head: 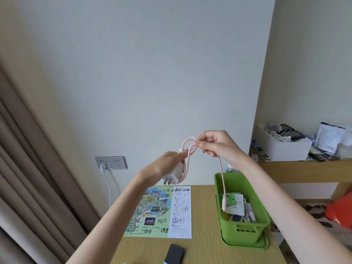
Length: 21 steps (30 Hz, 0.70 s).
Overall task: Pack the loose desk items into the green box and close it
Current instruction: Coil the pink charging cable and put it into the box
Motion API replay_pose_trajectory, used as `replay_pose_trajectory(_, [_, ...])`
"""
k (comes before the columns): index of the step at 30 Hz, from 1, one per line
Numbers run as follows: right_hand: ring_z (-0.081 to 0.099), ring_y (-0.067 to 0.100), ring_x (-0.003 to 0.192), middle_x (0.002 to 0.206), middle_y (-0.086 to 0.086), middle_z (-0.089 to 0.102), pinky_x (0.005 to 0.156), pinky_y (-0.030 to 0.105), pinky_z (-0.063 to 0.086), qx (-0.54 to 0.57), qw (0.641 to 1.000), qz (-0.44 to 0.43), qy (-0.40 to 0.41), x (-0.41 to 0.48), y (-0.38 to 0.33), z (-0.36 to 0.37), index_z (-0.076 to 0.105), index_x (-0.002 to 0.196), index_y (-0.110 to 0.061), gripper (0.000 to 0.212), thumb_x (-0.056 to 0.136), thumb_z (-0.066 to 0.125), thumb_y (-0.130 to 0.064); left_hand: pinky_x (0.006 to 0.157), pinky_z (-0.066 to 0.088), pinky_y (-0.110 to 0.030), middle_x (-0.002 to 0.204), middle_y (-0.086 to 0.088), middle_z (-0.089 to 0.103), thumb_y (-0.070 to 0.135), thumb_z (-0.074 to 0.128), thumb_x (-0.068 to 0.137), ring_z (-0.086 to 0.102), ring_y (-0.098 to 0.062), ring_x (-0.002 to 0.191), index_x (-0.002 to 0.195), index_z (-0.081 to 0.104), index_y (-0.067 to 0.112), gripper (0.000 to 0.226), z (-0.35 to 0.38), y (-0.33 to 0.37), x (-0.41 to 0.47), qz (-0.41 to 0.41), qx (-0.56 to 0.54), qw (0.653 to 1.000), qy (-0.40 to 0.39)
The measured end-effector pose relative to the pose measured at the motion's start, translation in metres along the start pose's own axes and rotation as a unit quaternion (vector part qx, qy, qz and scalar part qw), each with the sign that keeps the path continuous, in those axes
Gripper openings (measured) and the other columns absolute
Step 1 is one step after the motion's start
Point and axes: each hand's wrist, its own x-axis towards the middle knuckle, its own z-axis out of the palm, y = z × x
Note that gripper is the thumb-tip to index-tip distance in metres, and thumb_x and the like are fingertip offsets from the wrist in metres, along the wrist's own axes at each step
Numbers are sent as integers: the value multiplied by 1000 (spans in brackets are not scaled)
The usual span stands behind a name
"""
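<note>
My left hand (163,166) holds a white charger plug (174,173) up above the desk, prongs pointing down. A pink cable (221,168) runs from the plug, loops near my fingers, and my right hand (215,144) pinches that loop. The cable's free end (224,201) hangs down into the green box (245,228). That box stands open at the desk's right side, with several small packets and items inside. Its green lid (264,244) lies flat underneath it.
A printed map sheet with handwritten numbers (162,212) lies on the wooden desk (202,250). A black flat object (175,253) sits near the front edge. A wall socket with a white plug (111,163) is at left, curtains further left. A shelf with a white box (285,147) stands right.
</note>
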Motion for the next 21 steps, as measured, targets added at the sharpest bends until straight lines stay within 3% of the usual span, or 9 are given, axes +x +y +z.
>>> replay_pose_trajectory(6, [54, 9, 55, 63, 5, 61, 48, 16, 37, -47, 995, -49, 68, 3, -2, 4, 64, 82, -1, 17, 78, 79, -10, 68, 35, -32, 79, -13, 54, 55, 34, 98, 47, -22, 69, 89, 54, 8, 52, 7, 5, -1, 14, -4, 1000, -20])
replay_pose_trajectory(10, [53, 11, 60, 62, -3, 61, 58, 19, 41, -76, 993, -73, 54, 5, -2, 7, 66, 77, -5, 17, 73, 82, -7, 59, 34, -28, 66, -5, 55, 57, 38, 97, 48, -18, 58, 70, 54, 14, 53, 11, 7, -2, 10, 66, 996, -59])
replay_pose_trajectory(13, [57, 8, 61, 63, -4, 63, 62, 20, 44, -80, 994, -67, 29, 5, -1, 5, 64, 78, -8, 22, 70, 85, -9, 60, 34, -29, 66, -7, 54, 55, 43, 96, 47, -20, 59, 69, 54, 13, 51, 10, 5, -2, 14, 79, 992, -98])
replay_pose_trajectory(15, [58, 4, 59, 64, -4, 64, 58, 15, 43, -47, 998, -46, 21, 4, 3, 0, 64, 81, -8, 23, 71, 85, -12, 60, 35, -28, 71, -7, 55, 51, 47, 96, 46, -19, 61, 76, 55, 12, 45, 7, 4, -3, 29, 55, 992, -106])
replay_pose_trajectory(18, [43, 7, 49, 63, -2, 57, 46, 17, 31, 38, 999, -2, 28, 2, 12, -8, 61, 87, -6, 22, 80, 77, -20, 56, 38, -24, 77, -9, 57, 41, 49, 97, 48, -17, 60, 79, 56, 11, 36, 3, 2, -5, 52, -20, 994, -96])
replay_pose_trajectory(21, [38, 11, 52, 67, -1, 53, 50, 22, 29, 107, 993, 28, 37, -2, 25, -15, 62, 93, -3, 32, 82, 69, -33, 52, 37, -26, 71, -3, 58, 35, 50, 97, 48, -18, 57, 74, 56, 15, 31, -1, 1, -5, 68, -97, 990, -71])
